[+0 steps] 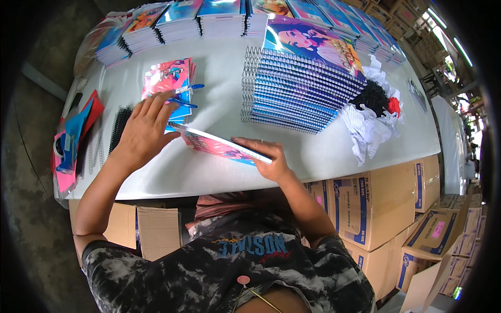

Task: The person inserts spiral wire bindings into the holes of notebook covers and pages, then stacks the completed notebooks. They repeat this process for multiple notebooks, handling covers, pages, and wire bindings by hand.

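Observation:
My right hand [269, 159] grips a thin notebook [216, 147] with a pink and blue cover, its page edge tilted up toward me. My left hand [148, 122] has its fingers curled over blue-handled pliers [189, 103], with the handles poking out past the fingertips. A small metal part shows at the notebook's left corner, beside my left thumb; the fingers partly hide the pliers. Behind my left hand lies a small stack of similar pink notebooks [166, 75]. Loose black spiral coils [121, 125] are at that hand's left.
A tall stack of spiral-bound notebooks [300, 86] stands right of centre, with crumpled white cloth [360, 130] and a black tangle [371, 98] beside it. More notebook stacks [222, 23] line the far edge. A tape dispenser [66, 151] lies left. Cardboard boxes [383, 198] stand below the table.

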The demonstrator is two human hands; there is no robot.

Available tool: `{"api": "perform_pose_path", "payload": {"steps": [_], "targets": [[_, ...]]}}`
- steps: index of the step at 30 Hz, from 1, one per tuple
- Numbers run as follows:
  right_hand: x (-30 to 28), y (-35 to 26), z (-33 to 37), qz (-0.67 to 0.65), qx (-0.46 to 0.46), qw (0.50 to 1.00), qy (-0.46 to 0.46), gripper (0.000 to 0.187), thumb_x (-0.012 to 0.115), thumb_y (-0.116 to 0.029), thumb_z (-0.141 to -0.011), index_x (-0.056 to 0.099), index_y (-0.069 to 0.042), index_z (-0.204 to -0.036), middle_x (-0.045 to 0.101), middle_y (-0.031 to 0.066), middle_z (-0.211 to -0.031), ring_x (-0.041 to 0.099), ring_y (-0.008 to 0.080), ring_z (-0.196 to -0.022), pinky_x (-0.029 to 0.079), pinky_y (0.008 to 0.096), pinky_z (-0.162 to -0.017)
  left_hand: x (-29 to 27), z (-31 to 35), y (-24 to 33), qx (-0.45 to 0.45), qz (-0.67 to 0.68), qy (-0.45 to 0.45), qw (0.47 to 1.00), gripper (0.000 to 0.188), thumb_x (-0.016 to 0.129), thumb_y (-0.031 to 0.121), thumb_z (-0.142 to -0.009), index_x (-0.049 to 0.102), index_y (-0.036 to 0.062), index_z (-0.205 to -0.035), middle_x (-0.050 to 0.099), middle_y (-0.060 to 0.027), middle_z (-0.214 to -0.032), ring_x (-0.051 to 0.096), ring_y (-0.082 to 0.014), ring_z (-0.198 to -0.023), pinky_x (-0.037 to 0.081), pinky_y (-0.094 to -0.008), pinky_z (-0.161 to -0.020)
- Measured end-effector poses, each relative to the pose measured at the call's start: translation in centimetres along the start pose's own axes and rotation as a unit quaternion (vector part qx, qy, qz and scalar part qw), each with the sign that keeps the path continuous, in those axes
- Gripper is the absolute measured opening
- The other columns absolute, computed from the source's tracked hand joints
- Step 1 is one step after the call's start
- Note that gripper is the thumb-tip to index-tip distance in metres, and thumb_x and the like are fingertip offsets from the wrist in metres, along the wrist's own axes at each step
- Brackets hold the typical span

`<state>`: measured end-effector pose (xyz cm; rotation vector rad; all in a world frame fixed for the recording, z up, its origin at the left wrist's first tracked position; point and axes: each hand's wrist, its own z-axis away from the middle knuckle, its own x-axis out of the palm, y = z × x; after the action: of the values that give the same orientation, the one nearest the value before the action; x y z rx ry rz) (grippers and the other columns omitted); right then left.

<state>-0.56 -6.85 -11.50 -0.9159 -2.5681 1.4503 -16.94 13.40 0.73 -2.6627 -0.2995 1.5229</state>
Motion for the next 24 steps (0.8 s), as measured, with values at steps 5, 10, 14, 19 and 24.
{"api": "perform_pose_path", "payload": {"steps": [5, 10, 14, 19, 24], "targets": [[0.3, -0.4, -0.2, 0.014, -0.021, 1.0, 0.0, 0.038, 0.056, 0.012, -0.072, 0.062, 0.001, -0.108, 0.064, 0.0145, -0.106, 0.064, 0.0233, -0.093, 0.05, 0.029, -0.082, -1.1, 0.7, -1.0, -0.022, 0.031, -0.175, 0.984, 0.024, 0.072, 0.013, -0.067, 0.059, 0.0052, -0.085, 0.058, -0.0069, -0.095, 0.055, -0.0252, -0.09, 0.043, -0.0356, -0.076], [0.7, -0.5, -0.1, 0.023, -0.029, 0.999, -0.006, 0.037, 0.056, 0.011, -0.072, 0.062, 0.001, -0.107, 0.064, 0.0146, -0.105, 0.064, 0.0239, -0.092, 0.049, 0.029, -0.082, -0.7, 2.0, -2.0, 0.027, 0.039, -0.159, 0.986, 0.031, 0.073, 0.017, -0.066, 0.057, 0.0059, -0.09, 0.056, -0.0089, -0.103, 0.052, -0.0279, -0.096, 0.041, -0.0376, -0.079], [1.3, -0.5, -0.1, 0.039, -0.046, 0.998, 0.024, 0.045, 0.053, 0.015, -0.069, 0.062, -0.003, -0.109, 0.064, 0.0123, -0.106, 0.064, 0.0248, -0.094, 0.05, 0.0292, -0.081, 1.2, 2.2, -0.5, -0.014, -0.087, 0.076, 0.993, 0.089, 0.071, 0.049, -0.066, 0.034, 0.0029, -0.133, 0.031, -0.022, -0.136, 0.023, -0.0417, -0.128, 0.02, -0.0525, -0.103], [2.2, -0.7, 0.6, 0.04, -0.066, 0.996, 0.04, 0.038, 0.053, 0.012, -0.07, 0.061, 0.003, -0.107, 0.064, 0.0165, -0.103, 0.065, 0.0266, -0.091, 0.052, 0.0313, -0.078, 8.1, 10.4, 2.3, 0.11, -0.082, 0.029, 0.99, 0.103, 0.039, 0.076, -0.072, 0.024, -0.0034, -0.137, 0.02, -0.0248, -0.143, 0.002, -0.0399, -0.136, -0.007, -0.0585, -0.103], [3.1, -0.7, 0.3, 0.017, -0.133, 0.991, 0.007, 0.032, 0.055, 0.004, -0.074, 0.062, 0.004, -0.105, 0.064, 0.0187, -0.101, 0.065, 0.0283, -0.091, 0.052, 0.0316, -0.076, 8.8, 7.5, 0.6, -0.062, 0.03, 0.192, 0.979, 0.105, 0.036, 0.075, -0.075, 0.018, -0.0086, -0.136, 0.01, -0.0286, -0.144, -0.001, -0.047, -0.133, -0.01, -0.061, -0.1]]}}
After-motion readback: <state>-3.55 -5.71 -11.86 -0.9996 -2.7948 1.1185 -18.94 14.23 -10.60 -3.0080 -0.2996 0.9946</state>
